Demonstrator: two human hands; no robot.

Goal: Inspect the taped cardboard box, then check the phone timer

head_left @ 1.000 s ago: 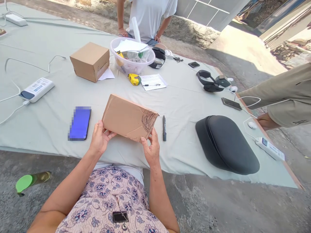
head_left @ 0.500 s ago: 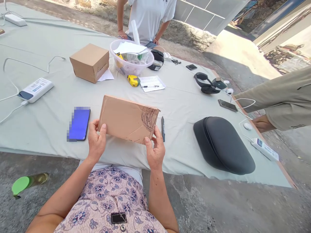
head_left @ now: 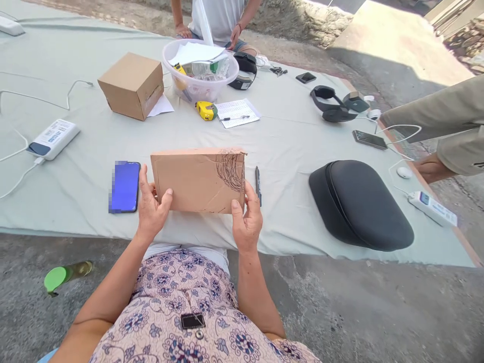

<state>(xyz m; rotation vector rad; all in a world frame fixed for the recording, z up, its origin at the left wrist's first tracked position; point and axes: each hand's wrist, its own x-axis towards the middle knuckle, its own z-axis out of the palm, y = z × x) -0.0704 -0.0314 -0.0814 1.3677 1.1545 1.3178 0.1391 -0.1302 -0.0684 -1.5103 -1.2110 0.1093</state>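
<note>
Between my two hands is a flat brown cardboard box point(head_left: 192, 181), tilted so its broad face looks at me. Dark pen scribbles cover its upper right corner. My left hand point(head_left: 152, 204) grips the left end, thumb on the front face and the index finger raised along the side. At the right end my right hand point(head_left: 246, 217) holds on, thumb in front, the other fingers partly hidden behind. A phone point(head_left: 125, 186) lies just left of my left hand. Beside my right hand rests a black pen point(head_left: 258, 185).
Farther back on the cloth-covered table point(head_left: 287, 136) are another cardboard box point(head_left: 130, 85), a filled plastic basin point(head_left: 200, 83), a yellow tape measure point(head_left: 206, 110) and a paper sheet point(head_left: 240, 112). A black case point(head_left: 363, 204) sits right; a power strip point(head_left: 55, 138) left. Two people stand nearby.
The cardboard box has turned more level and tipped, so its top edge now shows. My left index finger has lifted away from it. The view has shifted slightly.
</note>
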